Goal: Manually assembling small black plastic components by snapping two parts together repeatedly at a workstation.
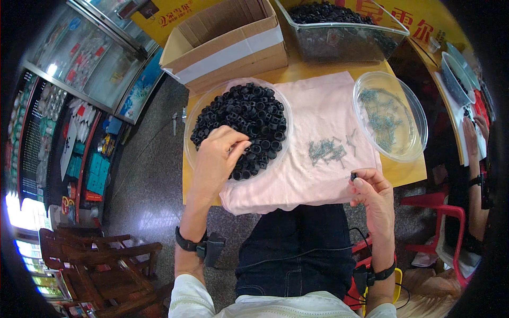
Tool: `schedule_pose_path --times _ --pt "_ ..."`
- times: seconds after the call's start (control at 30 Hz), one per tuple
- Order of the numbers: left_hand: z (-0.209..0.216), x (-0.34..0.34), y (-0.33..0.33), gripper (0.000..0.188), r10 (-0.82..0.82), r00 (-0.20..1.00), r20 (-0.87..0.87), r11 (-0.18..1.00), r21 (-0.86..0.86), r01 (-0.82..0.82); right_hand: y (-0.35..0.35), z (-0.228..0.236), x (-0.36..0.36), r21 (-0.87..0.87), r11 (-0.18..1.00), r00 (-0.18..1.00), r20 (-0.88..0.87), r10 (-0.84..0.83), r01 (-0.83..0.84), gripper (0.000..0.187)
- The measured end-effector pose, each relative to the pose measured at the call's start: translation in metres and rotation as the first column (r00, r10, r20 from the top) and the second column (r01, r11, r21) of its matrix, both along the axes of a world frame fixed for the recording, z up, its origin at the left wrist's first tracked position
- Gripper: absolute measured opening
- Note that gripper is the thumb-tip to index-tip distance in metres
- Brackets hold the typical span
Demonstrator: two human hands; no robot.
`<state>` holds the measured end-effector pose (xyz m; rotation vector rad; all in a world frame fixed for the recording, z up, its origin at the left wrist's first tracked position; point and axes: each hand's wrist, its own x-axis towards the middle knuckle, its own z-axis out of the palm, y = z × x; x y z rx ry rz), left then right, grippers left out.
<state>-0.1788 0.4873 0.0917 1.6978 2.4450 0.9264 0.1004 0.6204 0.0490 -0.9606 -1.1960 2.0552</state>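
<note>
The left hand [214, 153] dips over the heap of black parts [241, 108], its thumb and fingertips drawn narrow, probably to single out 1 small piece; whether they grip any, I cannot tell. The right hand [375, 192] pinches 1 black part [353, 177] between thumb and index finger, near the front edge of the pink cloth [313, 108] – a tip grip that suits so small a thing and leaves most of it uncovered.

The heap sits in a clear basin [289, 114] on the left of the bench [416, 178], where the rim likely keeps loose pieces from spilling. Metal fasteners [326, 151] lie in a small pile on the cloth, which should stop them rolling, and just beyond the right hand. More lie in the clear tub [407, 150] on the right – probably a reserve. The cardboard box [233, 61] and clear bin [339, 46] stand at the far edge, seemingly to leave the middle free.
</note>
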Motion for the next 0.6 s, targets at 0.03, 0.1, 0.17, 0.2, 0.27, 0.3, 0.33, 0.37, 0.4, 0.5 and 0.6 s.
schedule_pose_path --times 0.03,0.1,0.17,0.2,0.27,0.3,0.33,0.37,0.4,0.5,0.6 --pt "-0.002 0.000 0.001 0.010 0.002 1.000 -0.002 1.000 0.000 -0.002 0.000 0.000 0.000 0.000 1.000 1.000 -0.002 0.002 -0.002 0.018" --pt "-0.010 -0.002 0.001 0.011 -0.010 1.000 -0.017 0.999 -0.032 0.009 0.000 -0.001 0.000 -0.001 1.000 1.000 -0.016 0.013 -0.013 0.019" --pt "-0.011 -0.002 -0.001 0.012 0.027 1.000 0.000 0.998 -0.048 -0.027 0.001 -0.002 0.001 0.002 1.000 1.000 -0.019 0.016 -0.016 0.019" --pt "-0.009 -0.002 -0.002 0.012 0.056 0.998 -0.013 0.996 -0.075 -0.057 0.001 -0.003 0.001 0.005 1.000 1.000 -0.022 0.019 -0.019 0.019" --pt "-0.008 -0.001 0.000 0.013 0.082 0.996 -0.026 0.991 -0.102 -0.084 0.001 -0.003 0.000 0.015 1.000 1.000 -0.021 0.018 -0.018 0.019" --pt "-0.007 0.001 0.002 0.013 0.068 0.997 -0.032 0.994 -0.085 -0.071 0.001 -0.002 0.000 0.028 0.999 0.999 -0.022 0.024 -0.023 0.019" --pt "-0.006 0.003 0.003 0.014 0.054 0.998 -0.037 0.996 -0.068 -0.057 0.001 -0.002 0.000 0.028 0.999 0.999 -0.023 0.024 -0.023 0.019" --pt "-0.006 0.003 0.004 0.014 0.054 0.998 -0.039 0.996 -0.067 -0.057 0.001 -0.002 0.000 0.024 0.999 0.999 -0.020 0.027 -0.027 0.019" --pt "-0.008 0.003 0.005 0.014 0.055 0.998 -0.039 0.996 -0.063 -0.057 0.000 -0.002 -0.001 0.020 0.999 0.999 -0.016 0.029 -0.029 0.019" --pt "-0.008 0.006 0.008 0.015 0.043 0.997 -0.070 0.997 -0.055 -0.047 0.001 -0.002 0.000 0.019 0.999 0.999 -0.028 0.040 -0.040 0.019" --pt "-0.009 0.007 0.009 0.015 0.015 0.994 -0.105 0.998 -0.053 -0.021 0.001 -0.002 0.001 0.021 0.999 0.999 -0.013 0.039 -0.038 0.019"
